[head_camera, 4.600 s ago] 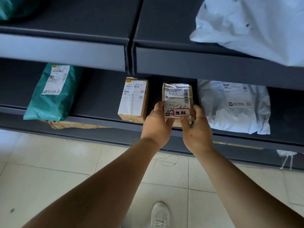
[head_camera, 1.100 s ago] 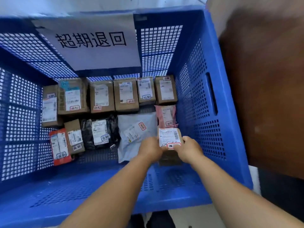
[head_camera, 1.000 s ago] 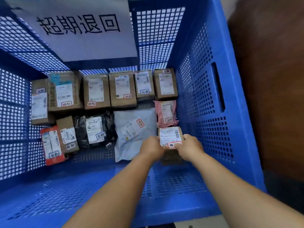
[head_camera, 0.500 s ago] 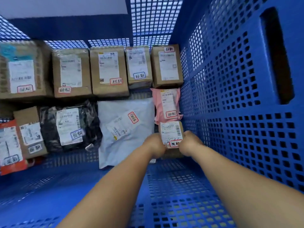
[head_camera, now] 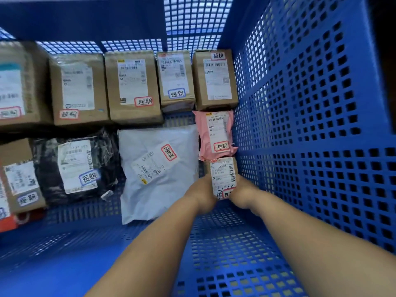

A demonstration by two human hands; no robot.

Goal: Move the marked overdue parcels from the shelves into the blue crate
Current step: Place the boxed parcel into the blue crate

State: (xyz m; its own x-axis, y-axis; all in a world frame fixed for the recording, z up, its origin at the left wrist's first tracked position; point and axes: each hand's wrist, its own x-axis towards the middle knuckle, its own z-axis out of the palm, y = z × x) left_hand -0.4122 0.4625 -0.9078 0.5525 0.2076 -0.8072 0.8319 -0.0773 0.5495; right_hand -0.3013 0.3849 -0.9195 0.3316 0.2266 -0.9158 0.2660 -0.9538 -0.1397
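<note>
Your left hand (head_camera: 202, 192) and right hand (head_camera: 243, 192) grip the small brown parcel (head_camera: 223, 176) from either side, arms outstretched, just below the pink parcel (head_camera: 215, 133) in the blue crate (head_camera: 300, 125).

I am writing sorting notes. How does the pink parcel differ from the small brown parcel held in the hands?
The pink parcel is a soft bag; the small brown parcel is a box. The pink parcel lies free in the blue crate; the brown parcel is gripped by the left hand and right hand. Both bear a white label and a red-bordered sticker.
</note>
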